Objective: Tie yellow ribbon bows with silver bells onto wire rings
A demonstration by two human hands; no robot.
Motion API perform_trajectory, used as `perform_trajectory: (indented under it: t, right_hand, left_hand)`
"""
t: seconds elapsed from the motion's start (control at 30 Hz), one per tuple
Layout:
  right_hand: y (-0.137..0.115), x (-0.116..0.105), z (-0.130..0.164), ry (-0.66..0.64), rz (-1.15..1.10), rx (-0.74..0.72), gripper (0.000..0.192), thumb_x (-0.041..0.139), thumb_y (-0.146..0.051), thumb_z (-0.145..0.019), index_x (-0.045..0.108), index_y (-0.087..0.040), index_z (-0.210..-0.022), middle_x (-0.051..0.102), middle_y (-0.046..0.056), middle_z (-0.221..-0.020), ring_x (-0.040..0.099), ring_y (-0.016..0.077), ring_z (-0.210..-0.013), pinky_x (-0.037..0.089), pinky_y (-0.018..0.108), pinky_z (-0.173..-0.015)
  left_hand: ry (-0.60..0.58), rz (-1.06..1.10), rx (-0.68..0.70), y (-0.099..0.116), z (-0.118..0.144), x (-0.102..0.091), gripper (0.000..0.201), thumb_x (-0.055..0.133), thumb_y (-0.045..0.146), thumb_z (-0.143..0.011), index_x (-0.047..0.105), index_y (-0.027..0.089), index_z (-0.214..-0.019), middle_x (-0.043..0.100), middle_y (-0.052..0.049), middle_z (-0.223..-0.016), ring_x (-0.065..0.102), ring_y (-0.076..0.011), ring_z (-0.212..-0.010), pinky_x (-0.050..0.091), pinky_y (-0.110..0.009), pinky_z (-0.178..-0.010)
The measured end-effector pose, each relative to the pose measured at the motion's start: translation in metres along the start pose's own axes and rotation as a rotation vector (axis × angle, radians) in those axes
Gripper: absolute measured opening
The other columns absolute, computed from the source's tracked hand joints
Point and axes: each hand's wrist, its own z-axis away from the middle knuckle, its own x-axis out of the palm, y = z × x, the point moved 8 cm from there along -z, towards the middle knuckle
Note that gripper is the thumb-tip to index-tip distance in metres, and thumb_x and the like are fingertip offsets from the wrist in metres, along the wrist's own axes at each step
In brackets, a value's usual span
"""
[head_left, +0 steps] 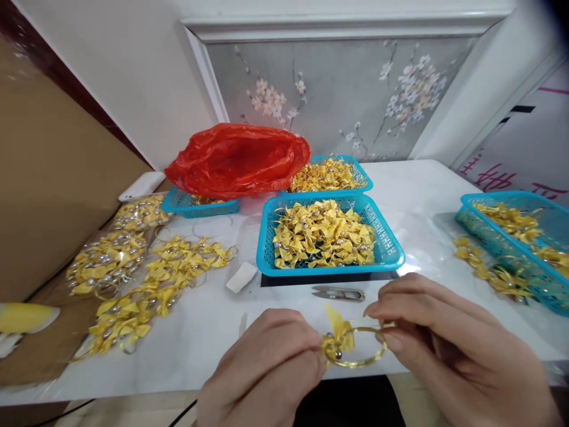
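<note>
Between my two hands, above the front edge of the table, is a gold ring-shaped band [362, 360] with a yellow ribbon bow and small silvery beads on its left side. My left hand [271, 367] pinches the bow end, its fingertips covering part of the bow. My right hand [457, 350] grips the far right of the band between thumb and fingers. Just beyond them lies a pair of thread snips [340, 293]. Behind the snips stands a blue basket [331, 271] heaped with similar yellow bows with beads.
Loose yellow bows [164, 273] lie at the left beside filled clear bags [109, 255]. A red plastic bag [240, 160] rests over a blue basket [200, 209]. Another basket [367, 178] stands behind the middle one, and one more [524, 261] is at the right. A white paper scrap [241, 277] lies near the centre.
</note>
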Motion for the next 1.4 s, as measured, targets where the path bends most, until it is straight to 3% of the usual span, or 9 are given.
perform_trajectory:
  t: [0.17,0.23,0.43,0.53,0.7,0.87,0.97,1.2,1.4]
  right_hand:
    - [-0.001,0.005,-0.002,0.016,-0.092,0.018,0.016,0.061,-0.01,-0.09,0.064,-0.02,-0.102,0.065,0.0,-0.09,0.059,0.0048,-0.06,0.049,0.009,-0.05]
    - [0.002,0.009,-0.001,0.026,-0.127,0.038,0.017,0.061,-0.008,-0.089,0.064,-0.02,-0.102,0.063,0.0,-0.09,0.057,0.0047,-0.061,0.048,0.009,-0.05]
    - [0.01,0.017,0.009,0.071,-0.133,0.043,0.015,0.062,-0.012,-0.09,0.063,-0.021,-0.102,0.061,0.001,-0.09,0.055,0.0056,-0.057,0.049,0.014,-0.049]
    - [0.013,0.018,0.017,0.115,-0.133,0.053,0.013,0.06,-0.012,-0.091,0.06,-0.02,-0.101,0.059,0.003,-0.087,0.061,0.0098,-0.061,0.049,0.019,-0.047]
    - [0.011,0.023,0.027,0.14,-0.068,0.063,0.012,0.063,-0.015,-0.091,0.059,-0.02,-0.1,0.06,0.003,-0.086,0.058,0.0085,-0.054,0.05,0.019,-0.044]
    - [-0.005,0.027,0.032,0.213,0.158,-0.016,0.01,0.068,-0.019,-0.089,0.062,-0.02,-0.097,0.064,0.004,-0.081,0.065,0.0115,-0.061,0.053,0.017,-0.047]
    - [-0.004,0.034,0.03,0.261,0.13,0.016,0.012,0.069,-0.018,-0.089,0.063,-0.019,-0.1,0.066,0.005,-0.085,0.063,0.0122,-0.061,0.053,0.021,-0.047]
    - [0.005,0.049,0.027,0.233,0.008,0.076,0.017,0.064,-0.014,-0.091,0.062,-0.018,-0.108,0.066,0.006,-0.093,0.052,0.0086,-0.052,0.048,0.022,-0.045]
    - [0.006,0.05,0.025,0.227,-0.084,0.108,0.009,0.059,-0.011,-0.093,0.063,-0.018,-0.098,0.063,0.004,-0.084,0.059,0.0099,-0.064,0.047,0.018,-0.046]
  left_hand:
    - [0.068,0.09,-0.113,-0.011,0.0,0.002,0.028,0.064,-0.004,-0.079,0.067,0.021,-0.091,0.074,-0.002,-0.09,0.072,-0.0148,-0.079,0.062,-0.02,-0.07]
    - [0.117,0.19,-0.273,-0.023,0.004,0.006,0.029,0.063,-0.003,-0.079,0.069,0.023,-0.09,0.075,0.0,-0.088,0.072,-0.0131,-0.079,0.06,-0.017,-0.07]
    - [0.245,0.652,-0.935,-0.058,0.034,0.034,0.009,0.075,0.015,-0.078,0.074,0.022,-0.075,0.073,0.002,-0.074,0.066,-0.0102,-0.065,0.054,-0.013,-0.061]
    - [0.302,0.748,-1.068,-0.062,0.041,0.039,0.008,0.08,0.022,-0.075,0.073,0.02,-0.071,0.071,0.001,-0.073,0.062,-0.0098,-0.064,0.05,-0.013,-0.059]
    - [0.315,0.805,-1.133,-0.063,0.042,0.043,0.015,0.082,0.028,-0.074,0.071,0.019,-0.069,0.068,0.001,-0.072,0.059,-0.0096,-0.064,0.047,-0.014,-0.059]
    - [0.345,0.728,-1.087,-0.059,0.039,0.039,0.017,0.081,0.027,-0.074,0.067,0.019,-0.068,0.067,0.001,-0.073,0.058,-0.0111,-0.065,0.048,-0.016,-0.059]
    - [0.335,0.725,-1.044,-0.057,0.036,0.038,0.017,0.079,0.025,-0.076,0.066,0.019,-0.068,0.065,0.001,-0.073,0.058,-0.0122,-0.067,0.048,-0.017,-0.061]
    - [0.266,0.794,-1.019,-0.058,0.036,0.045,0.015,0.071,0.02,-0.081,0.064,0.019,-0.068,0.065,0.001,-0.074,0.059,-0.0127,-0.071,0.048,-0.018,-0.065]
    - [0.167,0.619,-0.893,-0.055,0.03,0.039,0.017,0.063,0.016,-0.085,0.061,0.02,-0.069,0.059,0.0,-0.084,0.058,-0.0128,-0.076,0.049,-0.018,-0.066]
